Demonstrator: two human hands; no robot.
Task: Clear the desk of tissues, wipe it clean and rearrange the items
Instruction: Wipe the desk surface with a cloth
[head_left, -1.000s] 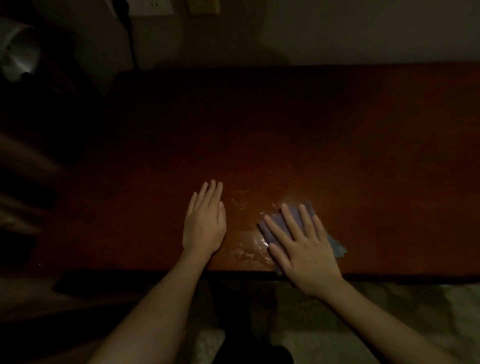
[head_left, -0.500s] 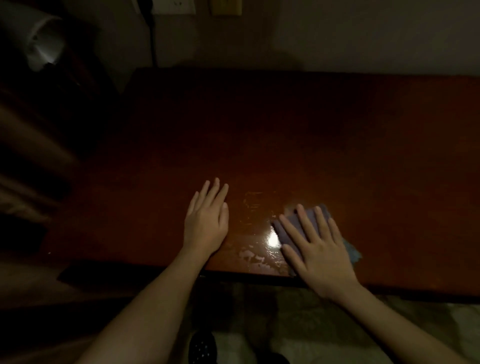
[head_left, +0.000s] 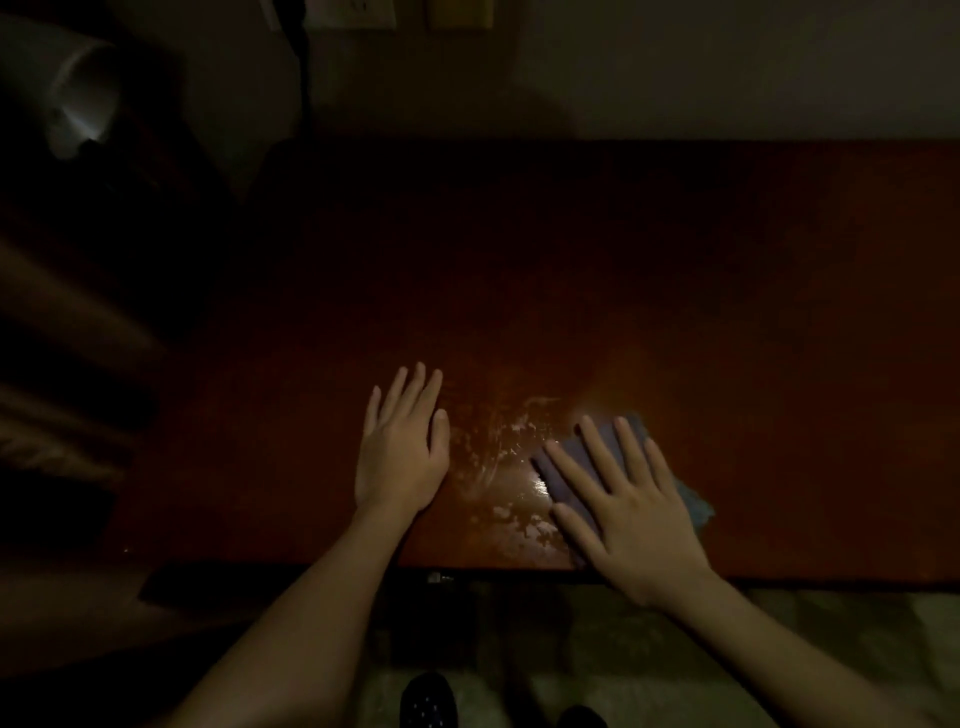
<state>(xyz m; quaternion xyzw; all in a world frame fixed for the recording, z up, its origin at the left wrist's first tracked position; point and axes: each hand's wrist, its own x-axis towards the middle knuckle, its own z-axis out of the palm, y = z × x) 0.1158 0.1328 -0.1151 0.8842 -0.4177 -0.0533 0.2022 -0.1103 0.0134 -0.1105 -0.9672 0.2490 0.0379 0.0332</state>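
Observation:
The dark reddish wooden desk fills the middle of the view in dim light. My right hand lies flat with fingers spread on a folded blue-grey cloth, pressing it onto the desk near the front edge. Wet, shiny smears show on the wood between my hands. My left hand rests palm down on the desk, fingers together, holding nothing. No tissues are visible on the desk.
A pale cylindrical object stands in the dark at the far left. A wall outlet with a plugged-in cord is on the wall behind the desk. Patterned floor and dark shoes show below the front edge.
My right hand has slid the cloth a little to the right along the front of the desk, and the wet patch has spread. My left hand has stayed in place.

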